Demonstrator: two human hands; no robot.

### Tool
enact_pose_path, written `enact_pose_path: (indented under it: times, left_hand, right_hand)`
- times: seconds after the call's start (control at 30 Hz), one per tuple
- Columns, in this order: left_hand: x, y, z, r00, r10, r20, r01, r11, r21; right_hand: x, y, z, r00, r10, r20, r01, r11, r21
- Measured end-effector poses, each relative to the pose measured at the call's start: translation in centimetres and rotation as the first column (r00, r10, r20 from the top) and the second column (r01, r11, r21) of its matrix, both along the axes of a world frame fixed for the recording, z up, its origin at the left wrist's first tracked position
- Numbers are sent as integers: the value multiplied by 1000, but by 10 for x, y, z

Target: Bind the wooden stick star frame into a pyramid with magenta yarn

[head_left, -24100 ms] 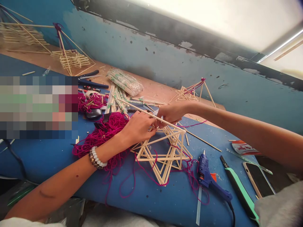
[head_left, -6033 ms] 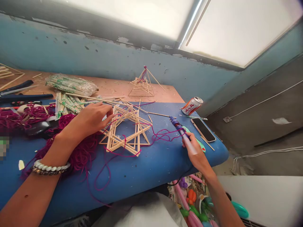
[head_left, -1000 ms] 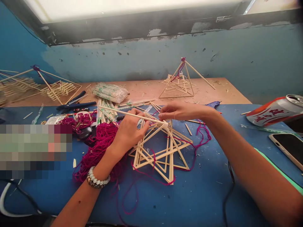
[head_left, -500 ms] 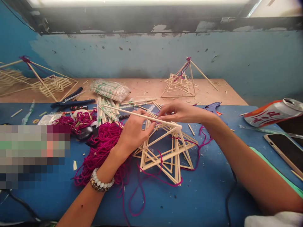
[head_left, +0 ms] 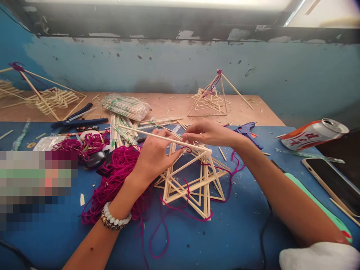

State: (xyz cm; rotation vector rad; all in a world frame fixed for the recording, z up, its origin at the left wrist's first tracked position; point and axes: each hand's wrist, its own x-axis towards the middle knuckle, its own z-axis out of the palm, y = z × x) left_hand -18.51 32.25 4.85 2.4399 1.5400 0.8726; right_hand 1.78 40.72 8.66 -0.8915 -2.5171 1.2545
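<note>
A frame of pale wooden sticks (head_left: 194, 180) lies on the blue mat (head_left: 213, 236), with magenta yarn threaded through it. One long stick (head_left: 140, 133) slants up from the frame's raised corner toward the left. My left hand (head_left: 154, 155) is closed around the frame's upper left part, under that stick. My right hand (head_left: 208, 133) pinches the long stick close to the raised corner. A heap of magenta yarn (head_left: 118, 176) lies beside my left wrist.
A blue glue gun (head_left: 247, 131) lies behind my right wrist. A tipped red can (head_left: 312, 134), a phone (head_left: 332, 183) and a green-handled tool (head_left: 312, 198) sit at the right. Stick packs (head_left: 126, 107), pliers (head_left: 78, 120) and finished stick pyramids (head_left: 213, 95) stand behind.
Both hands keep their hold on the frame and long stick. The frame's raised corner has shifted slightly; the view has drifted a little, bringing the glue gun into sight.
</note>
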Motion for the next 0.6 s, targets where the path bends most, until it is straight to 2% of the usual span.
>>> enact_pose_path:
  times: [0.13,0.3,0.4,0.6]
  left_hand:
    - [6,1,-3,994,10,-111,-4,999,50]
    - [7,-3,-2,992,-41,-118,48,997,60]
    - [3,-7,2,995,-30,-98,37,997,68]
    - [4,-6,4,988,-63,-138,66,998,23]
  right_hand:
    - [1,2,-3,999,5,-43,-2,997,76]
    - [4,2,-5,1000,28,8,-29,992,126]
    - [3,3,-6,999,43,-15,-41,994,102]
    - [1,9,-6,996,85,-15,-85,995,-44]
